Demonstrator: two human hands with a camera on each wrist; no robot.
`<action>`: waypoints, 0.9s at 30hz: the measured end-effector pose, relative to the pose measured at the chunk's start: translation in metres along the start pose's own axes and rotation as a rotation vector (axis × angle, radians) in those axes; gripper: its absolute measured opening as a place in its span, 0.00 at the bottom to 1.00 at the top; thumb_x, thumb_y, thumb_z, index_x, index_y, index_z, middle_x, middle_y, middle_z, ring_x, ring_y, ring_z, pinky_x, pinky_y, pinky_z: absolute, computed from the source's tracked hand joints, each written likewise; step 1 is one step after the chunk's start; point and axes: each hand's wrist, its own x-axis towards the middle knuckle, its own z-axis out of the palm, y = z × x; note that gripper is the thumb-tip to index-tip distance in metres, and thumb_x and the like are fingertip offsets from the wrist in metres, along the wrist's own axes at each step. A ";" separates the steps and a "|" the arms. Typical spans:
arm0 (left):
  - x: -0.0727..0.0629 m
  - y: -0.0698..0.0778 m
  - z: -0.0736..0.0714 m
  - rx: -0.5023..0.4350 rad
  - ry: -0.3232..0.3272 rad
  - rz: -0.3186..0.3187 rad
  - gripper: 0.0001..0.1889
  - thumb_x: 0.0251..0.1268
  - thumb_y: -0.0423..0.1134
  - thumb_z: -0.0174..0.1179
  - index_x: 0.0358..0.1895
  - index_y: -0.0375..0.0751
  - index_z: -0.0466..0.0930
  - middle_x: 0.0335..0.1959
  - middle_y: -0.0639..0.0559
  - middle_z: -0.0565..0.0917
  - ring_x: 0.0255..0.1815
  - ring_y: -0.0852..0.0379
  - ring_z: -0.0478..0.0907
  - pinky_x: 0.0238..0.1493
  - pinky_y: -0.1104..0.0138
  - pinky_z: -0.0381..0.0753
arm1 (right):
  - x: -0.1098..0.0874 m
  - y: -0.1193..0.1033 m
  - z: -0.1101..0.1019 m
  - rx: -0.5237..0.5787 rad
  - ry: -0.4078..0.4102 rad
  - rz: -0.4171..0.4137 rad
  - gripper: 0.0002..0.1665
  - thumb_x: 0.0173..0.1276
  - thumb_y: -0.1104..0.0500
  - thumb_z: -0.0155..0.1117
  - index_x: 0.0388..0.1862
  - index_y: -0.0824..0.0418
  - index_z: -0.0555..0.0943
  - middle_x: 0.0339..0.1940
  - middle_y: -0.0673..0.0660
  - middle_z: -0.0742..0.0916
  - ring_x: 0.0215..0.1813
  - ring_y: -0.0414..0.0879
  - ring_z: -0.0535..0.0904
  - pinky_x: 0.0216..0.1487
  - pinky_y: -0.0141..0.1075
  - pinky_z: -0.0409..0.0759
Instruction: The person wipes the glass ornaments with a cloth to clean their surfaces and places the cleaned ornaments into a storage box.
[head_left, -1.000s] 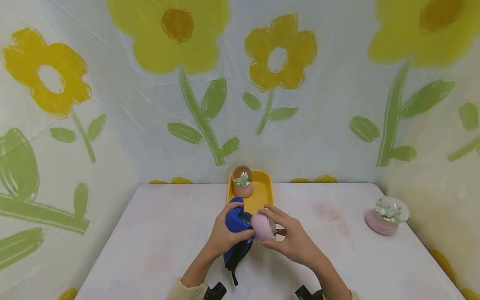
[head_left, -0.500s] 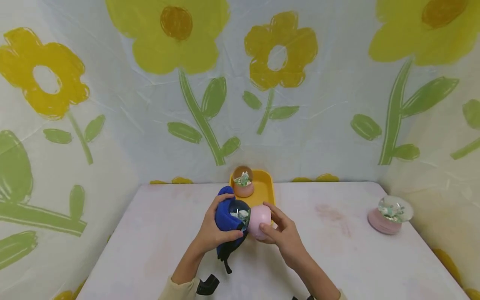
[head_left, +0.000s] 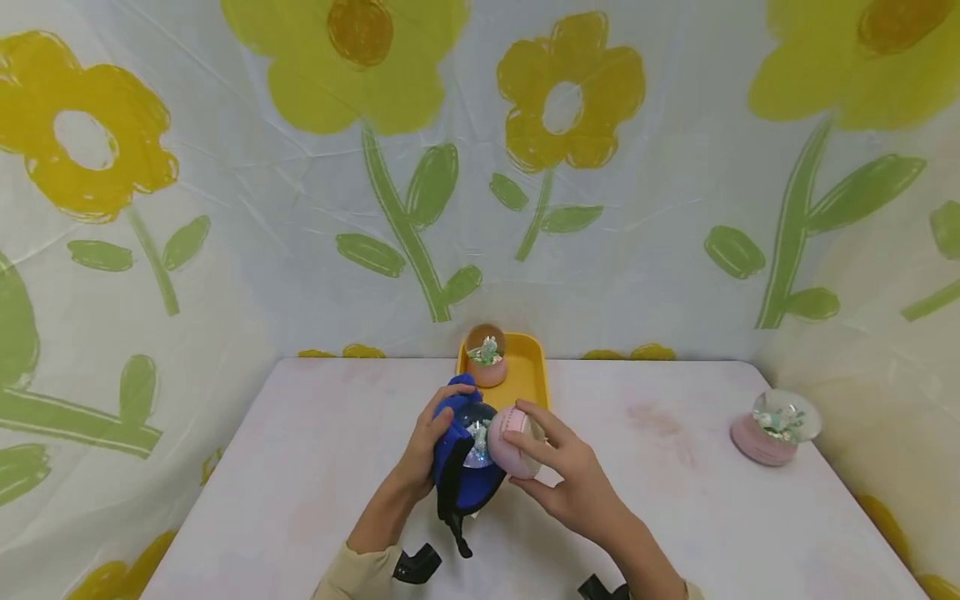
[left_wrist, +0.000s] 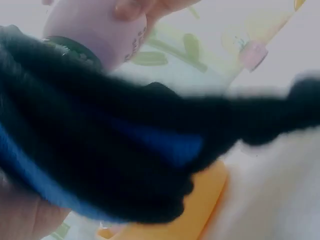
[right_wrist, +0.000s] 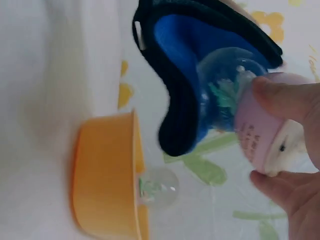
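Globe [head_left: 506,444]: held above the table [head_left: 315,442], on its side, dome nested in the blue cloth [head_left: 476,492]. Right hand [head_left: 576,472] pinches the pink base, thumb opposite fingers. Left hand [head_left: 420,450] holds the cloth from outside; the left wrist view is blurred, so exact finger placement there is uncertain.

Handling, judged: rigid, probably dense for its bulk; dome smooth, likely slippery and breakable. Best hold: around the base. Cloth looks soft and padded, should fold under load.

Clearances: tray [head_left: 528,379] just beyond the cloth, raised rim, second globe [head_left: 487,358] inside. Third globe [head_left: 775,427] well apart, near the table's right edge. More room sideways than forward.
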 end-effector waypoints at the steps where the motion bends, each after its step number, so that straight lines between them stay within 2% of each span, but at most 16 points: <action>1: 0.000 0.001 0.001 0.014 0.015 0.004 0.26 0.68 0.51 0.50 0.67 0.47 0.64 0.64 0.41 0.65 0.61 0.39 0.66 0.55 0.49 0.74 | -0.001 0.001 0.000 -0.003 0.001 -0.035 0.30 0.58 0.52 0.75 0.60 0.52 0.79 0.70 0.59 0.71 0.67 0.56 0.70 0.62 0.38 0.71; 3: -0.001 0.003 0.004 0.054 0.045 0.017 0.26 0.64 0.49 0.53 0.65 0.48 0.66 0.63 0.41 0.66 0.59 0.39 0.67 0.54 0.49 0.75 | -0.002 0.003 0.002 0.018 0.023 -0.051 0.30 0.59 0.51 0.74 0.61 0.54 0.79 0.69 0.61 0.71 0.66 0.57 0.70 0.62 0.36 0.69; 5: -0.003 0.006 0.006 0.109 0.075 0.044 0.28 0.59 0.48 0.57 0.64 0.50 0.68 0.62 0.42 0.68 0.58 0.38 0.68 0.52 0.49 0.76 | -0.003 0.004 0.003 0.107 0.049 0.032 0.34 0.56 0.55 0.76 0.62 0.58 0.77 0.69 0.63 0.72 0.64 0.56 0.73 0.57 0.34 0.74; 6: -0.003 0.007 0.007 0.134 0.087 0.059 0.28 0.58 0.48 0.59 0.64 0.51 0.68 0.62 0.43 0.68 0.57 0.38 0.68 0.52 0.49 0.76 | -0.004 0.004 0.004 0.185 0.055 0.107 0.36 0.55 0.58 0.77 0.63 0.59 0.76 0.68 0.63 0.72 0.62 0.56 0.75 0.53 0.35 0.77; 8: -0.003 0.008 0.010 0.186 0.102 0.097 0.30 0.55 0.48 0.62 0.64 0.52 0.68 0.62 0.44 0.69 0.57 0.38 0.69 0.51 0.48 0.76 | -0.003 0.005 0.004 0.370 0.056 0.319 0.40 0.54 0.63 0.77 0.66 0.58 0.73 0.68 0.63 0.72 0.57 0.56 0.78 0.47 0.37 0.81; 11: -0.004 0.006 0.011 0.238 0.106 0.149 0.31 0.53 0.46 0.64 0.63 0.51 0.69 0.61 0.44 0.70 0.56 0.38 0.70 0.51 0.48 0.76 | -0.001 0.004 0.002 0.638 0.056 0.635 0.40 0.59 0.66 0.72 0.71 0.56 0.68 0.69 0.63 0.70 0.51 0.58 0.81 0.44 0.42 0.82; 13: -0.003 0.004 0.012 0.255 0.104 0.161 0.31 0.53 0.45 0.64 0.63 0.51 0.69 0.61 0.44 0.71 0.56 0.39 0.70 0.51 0.48 0.76 | 0.000 0.003 0.000 0.693 0.050 0.741 0.40 0.61 0.65 0.71 0.71 0.53 0.68 0.70 0.63 0.68 0.50 0.59 0.81 0.45 0.43 0.82; 14: -0.003 0.002 0.012 0.262 0.107 0.161 0.30 0.54 0.45 0.63 0.63 0.51 0.69 0.61 0.45 0.71 0.56 0.39 0.70 0.51 0.48 0.76 | 0.000 0.002 -0.001 0.686 0.044 0.741 0.40 0.60 0.64 0.71 0.71 0.53 0.68 0.70 0.63 0.68 0.50 0.60 0.81 0.45 0.43 0.82; 16: -0.003 0.002 0.012 0.250 0.113 0.154 0.28 0.57 0.45 0.60 0.64 0.50 0.68 0.62 0.44 0.70 0.57 0.40 0.70 0.51 0.49 0.76 | -0.001 0.000 -0.001 0.574 0.011 0.633 0.41 0.58 0.63 0.74 0.70 0.53 0.69 0.70 0.61 0.68 0.54 0.58 0.80 0.45 0.41 0.82; 18: -0.003 0.002 0.012 0.214 0.111 0.134 0.27 0.61 0.45 0.56 0.64 0.47 0.68 0.62 0.43 0.70 0.58 0.40 0.69 0.52 0.49 0.75 | -0.001 -0.003 -0.001 0.366 -0.032 0.427 0.41 0.53 0.62 0.78 0.67 0.53 0.73 0.71 0.59 0.69 0.58 0.57 0.77 0.48 0.41 0.81; 20: -0.002 0.002 0.011 0.173 0.105 0.114 0.26 0.64 0.46 0.52 0.65 0.43 0.67 0.62 0.42 0.69 0.58 0.40 0.68 0.53 0.50 0.75 | -0.001 -0.004 -0.001 0.176 -0.041 0.195 0.42 0.48 0.64 0.80 0.64 0.53 0.76 0.70 0.59 0.71 0.62 0.56 0.75 0.50 0.44 0.80; 22: -0.001 0.002 0.010 0.131 0.088 0.098 0.26 0.66 0.46 0.51 0.65 0.41 0.66 0.62 0.41 0.70 0.58 0.41 0.68 0.54 0.50 0.75 | 0.000 -0.004 -0.002 0.050 -0.026 0.035 0.42 0.44 0.66 0.82 0.61 0.53 0.78 0.70 0.59 0.71 0.65 0.56 0.72 0.53 0.47 0.78; 24: -0.001 0.003 0.011 0.118 0.084 0.097 0.26 0.64 0.46 0.51 0.65 0.42 0.67 0.61 0.41 0.70 0.58 0.40 0.68 0.53 0.51 0.75 | 0.000 -0.001 -0.002 0.041 -0.002 -0.002 0.43 0.41 0.68 0.83 0.60 0.54 0.79 0.69 0.59 0.72 0.64 0.56 0.72 0.53 0.47 0.78; 25: -0.001 0.003 0.012 0.119 0.089 0.104 0.26 0.63 0.46 0.52 0.65 0.43 0.67 0.62 0.41 0.69 0.58 0.40 0.68 0.53 0.51 0.75 | 0.000 0.000 -0.002 0.074 0.011 0.026 0.44 0.41 0.68 0.83 0.61 0.56 0.78 0.69 0.60 0.72 0.64 0.56 0.72 0.52 0.45 0.78; 27: -0.002 0.004 0.014 0.112 0.114 0.123 0.28 0.61 0.46 0.53 0.65 0.45 0.66 0.63 0.42 0.68 0.58 0.39 0.68 0.52 0.50 0.76 | -0.001 0.003 0.000 0.200 0.037 0.160 0.45 0.44 0.68 0.82 0.64 0.56 0.75 0.69 0.59 0.72 0.62 0.54 0.75 0.49 0.42 0.80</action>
